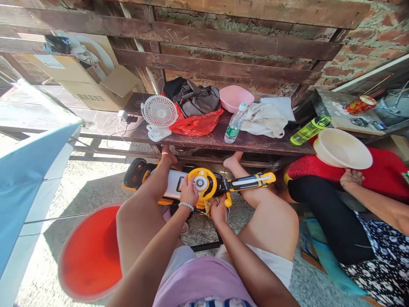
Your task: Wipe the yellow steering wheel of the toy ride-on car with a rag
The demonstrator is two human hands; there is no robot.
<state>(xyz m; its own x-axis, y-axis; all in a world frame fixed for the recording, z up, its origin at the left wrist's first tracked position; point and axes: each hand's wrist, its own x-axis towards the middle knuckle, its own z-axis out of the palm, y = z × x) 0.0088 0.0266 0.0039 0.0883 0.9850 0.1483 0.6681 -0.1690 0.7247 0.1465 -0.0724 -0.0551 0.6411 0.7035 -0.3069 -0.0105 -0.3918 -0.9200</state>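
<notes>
A yellow, black and white ride-on toy excavator (172, 181) stands between my knees, its arm (249, 181) pointing right. My left hand (189, 192), with a beaded bracelet at the wrist, is closed around the left side of its yellow steering wheel (211, 174). Just below and right of the wheel, my right hand (218, 211) pinches a crumpled brown rag-like piece (208, 208) against the toy's side. My fingers partly hide that piece, so its exact kind is unclear.
A bench (191, 140) holds a white fan (159, 111), red bag (194, 123), water bottle (235, 123) and green bottle (309, 130). A red bucket (91, 251) stands left. At right, another person's hand (351, 178) holds a cream basin (343, 149). A blue umbrella (35, 170) juts in.
</notes>
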